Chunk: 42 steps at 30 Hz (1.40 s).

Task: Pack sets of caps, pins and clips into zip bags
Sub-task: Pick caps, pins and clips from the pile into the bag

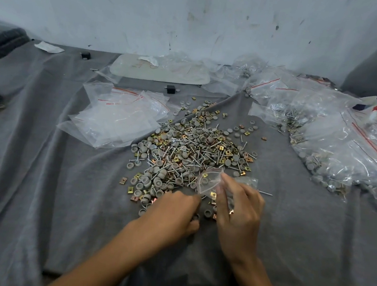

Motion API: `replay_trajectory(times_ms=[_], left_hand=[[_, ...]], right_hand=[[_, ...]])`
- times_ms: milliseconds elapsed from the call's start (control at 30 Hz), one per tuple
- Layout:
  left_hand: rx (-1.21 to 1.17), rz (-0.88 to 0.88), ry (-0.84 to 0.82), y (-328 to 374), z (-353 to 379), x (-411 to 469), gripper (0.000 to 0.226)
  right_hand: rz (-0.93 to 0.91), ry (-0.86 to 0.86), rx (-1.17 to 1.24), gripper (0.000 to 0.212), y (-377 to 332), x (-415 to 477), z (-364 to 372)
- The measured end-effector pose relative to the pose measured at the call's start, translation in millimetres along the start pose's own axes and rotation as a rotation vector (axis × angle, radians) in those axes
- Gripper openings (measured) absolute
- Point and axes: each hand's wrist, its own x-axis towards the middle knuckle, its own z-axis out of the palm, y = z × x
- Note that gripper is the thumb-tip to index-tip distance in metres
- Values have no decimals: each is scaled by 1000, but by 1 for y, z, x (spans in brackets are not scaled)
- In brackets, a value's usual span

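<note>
I see filled bags (335, 143) crowding the cloth's (40, 186) right edge, a big pile (194, 148) unpacked mid-cloth; my right hand (238, 214) pinches a zip bag (208, 182), left hand (174, 213) curled, hold unclear.

Matt grey cloth (41, 174), glossy clear plastic bags (116, 117), shiny metal pins (205, 149) & clips (123, 180)

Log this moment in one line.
left hand: near edge of parts pile, grasp unclear | right hand: pinches zip bag, mouth open
</note>
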Motion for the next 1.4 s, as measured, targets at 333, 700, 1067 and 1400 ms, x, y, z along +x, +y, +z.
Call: replay_trajectory(times_ms=[333, 700, 1067, 1400], left_hand=[[-371, -127, 184, -40, -46, 4, 10], [-417, 0, 199, -16, -42, 22, 12], [-470, 5, 231, -18, -43, 24, 31], [-568, 81, 91, -23, -45, 37, 24]], right_hand=[[43, -58, -23, 36, -1, 0, -1], [28, -67, -7, 21, -1, 1, -3], [6, -61, 0, 16, -2, 2, -3], [-44, -215, 117, 22, -5, 10, -14]])
